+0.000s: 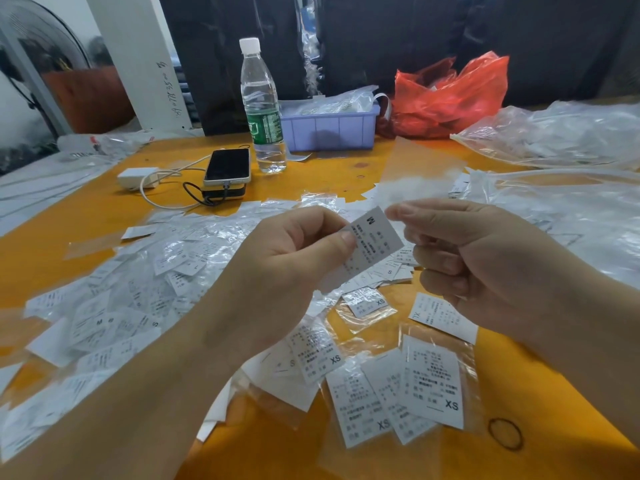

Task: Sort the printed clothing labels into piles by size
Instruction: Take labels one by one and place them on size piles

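Orange table (104,216), strewn left and centre with a loose heap of labels (138,271) and clear sleeves. Clear plastic bags (561,133) at far right, red bag (450,95) behind them. Lilac bin (329,128) at the back, water bottle (261,109) upright just beside it. Phone (228,166) on a dark block, white charger (136,176) nearby. Small pile of XS labels (398,393) near the front edge, XL label (440,315) just right of it. Left hand (277,271) above the heap, thumb and fingers pinching an M label (374,242). Right hand (485,261) close beside, fingers curled, holding nothing visible, tips near the label's upper corner. Rubber band (505,433) at lower right.
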Demonstrator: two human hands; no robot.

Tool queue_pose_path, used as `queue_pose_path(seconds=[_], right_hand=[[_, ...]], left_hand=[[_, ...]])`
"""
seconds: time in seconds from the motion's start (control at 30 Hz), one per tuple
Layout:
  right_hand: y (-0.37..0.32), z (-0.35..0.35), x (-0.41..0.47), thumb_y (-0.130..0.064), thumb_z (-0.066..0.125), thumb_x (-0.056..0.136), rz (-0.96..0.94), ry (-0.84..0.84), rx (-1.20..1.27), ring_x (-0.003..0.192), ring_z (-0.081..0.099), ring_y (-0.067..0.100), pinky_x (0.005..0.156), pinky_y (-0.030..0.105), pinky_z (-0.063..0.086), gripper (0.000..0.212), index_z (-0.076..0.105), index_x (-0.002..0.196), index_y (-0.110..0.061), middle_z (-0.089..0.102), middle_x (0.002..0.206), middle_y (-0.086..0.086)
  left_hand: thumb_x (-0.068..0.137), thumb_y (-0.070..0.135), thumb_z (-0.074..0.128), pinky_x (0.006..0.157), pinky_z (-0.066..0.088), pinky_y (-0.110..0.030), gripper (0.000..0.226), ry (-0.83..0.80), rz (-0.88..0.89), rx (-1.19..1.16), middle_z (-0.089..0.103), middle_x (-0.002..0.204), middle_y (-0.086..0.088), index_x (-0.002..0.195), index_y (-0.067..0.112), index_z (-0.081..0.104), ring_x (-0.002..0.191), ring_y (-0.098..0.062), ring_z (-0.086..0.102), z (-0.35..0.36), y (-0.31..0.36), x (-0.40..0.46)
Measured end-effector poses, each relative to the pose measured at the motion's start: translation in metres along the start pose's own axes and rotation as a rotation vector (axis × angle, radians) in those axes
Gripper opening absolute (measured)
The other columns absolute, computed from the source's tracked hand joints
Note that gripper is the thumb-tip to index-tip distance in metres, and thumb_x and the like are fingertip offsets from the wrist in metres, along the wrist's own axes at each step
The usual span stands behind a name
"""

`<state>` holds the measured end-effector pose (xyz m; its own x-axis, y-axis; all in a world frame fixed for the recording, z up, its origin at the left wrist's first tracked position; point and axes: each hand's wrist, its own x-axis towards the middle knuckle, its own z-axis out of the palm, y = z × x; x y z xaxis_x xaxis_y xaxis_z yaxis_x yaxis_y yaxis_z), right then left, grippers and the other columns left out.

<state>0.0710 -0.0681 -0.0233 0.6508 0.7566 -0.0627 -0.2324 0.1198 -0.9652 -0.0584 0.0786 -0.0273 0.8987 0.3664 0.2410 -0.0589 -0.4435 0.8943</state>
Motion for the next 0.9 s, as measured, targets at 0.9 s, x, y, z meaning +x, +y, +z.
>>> queue_pose_path(seconds=[0.9], right_hand=[[0.0032, 0.0013, -0.0023, -0.030, 0.073, 0.068, -0.055, -0.064, -0.054, 0.038, 0.024, 0.008, 0.031, 0.018, 0.023, 0.020, 0.070, 0.072, -0.010, 0.042, 0.061, 0.004]], left_hand=[[0.080, 0.044, 0.051, 0.056, 0.046, -0.011, 0.027, 0.045, -0.052, 0.073, 0.068, 0.078, 0.014, 0.077, 0.023, 0.068, 0.064, 0.005, 0.058, 0.0028, 0.0038, -0.0011]])
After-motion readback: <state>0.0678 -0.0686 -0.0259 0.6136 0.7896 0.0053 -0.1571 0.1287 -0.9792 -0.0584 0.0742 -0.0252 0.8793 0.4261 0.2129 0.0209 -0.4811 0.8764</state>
